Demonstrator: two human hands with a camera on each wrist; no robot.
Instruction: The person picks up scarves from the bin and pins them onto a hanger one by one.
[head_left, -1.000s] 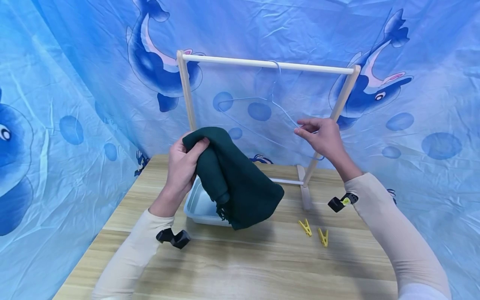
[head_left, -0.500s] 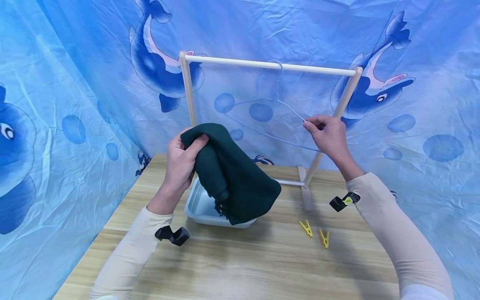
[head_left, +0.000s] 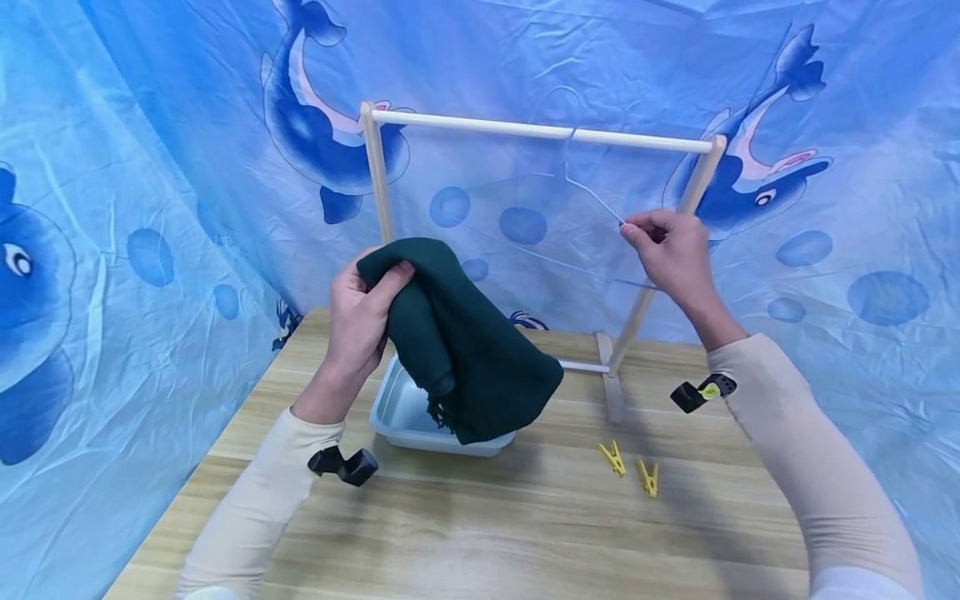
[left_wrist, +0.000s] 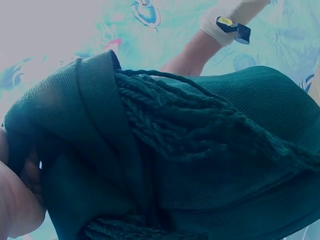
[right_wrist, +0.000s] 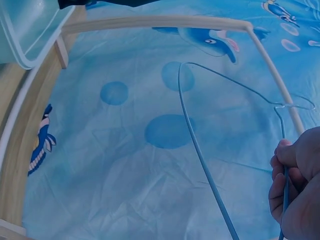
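A dark green scarf (head_left: pixel 495 358) with a twisted fringe is bunched in my left hand (head_left: pixel 352 321), thumb pressed over its top fold. The folded cloth hangs over a pale blue tub. My right hand (head_left: pixel 675 254) pinches the right shoulder of a thin light-blue wire hanger (head_left: pixel 600 202). The hanger's hook rises above the rail of a wooden rack (head_left: pixel 472 125); whether it touches the rail cannot be told. In the right wrist view, fingers and thumb curl round the hanger's wire (right_wrist: pixel 201 155). The left wrist view shows mostly the scarf's fringe (left_wrist: pixel 170 120), with the left hand at the edge.
The pale blue tub (head_left: pixel 380 421) stands on the wooden table (head_left: pixel 465 533), partly covered by the scarf. Two yellow clothespins (head_left: pixel 612 458) lie to the right, below the rack's foot (head_left: pixel 612 396). A blue dolphin-print curtain (head_left: pixel 480 50) surrounds the table at the back and sides.
My right hand has moved up and right, raising the hanger so its hook, earlier resting over the rail, stands higher above it. The left hand and scarf have shifted slightly up.
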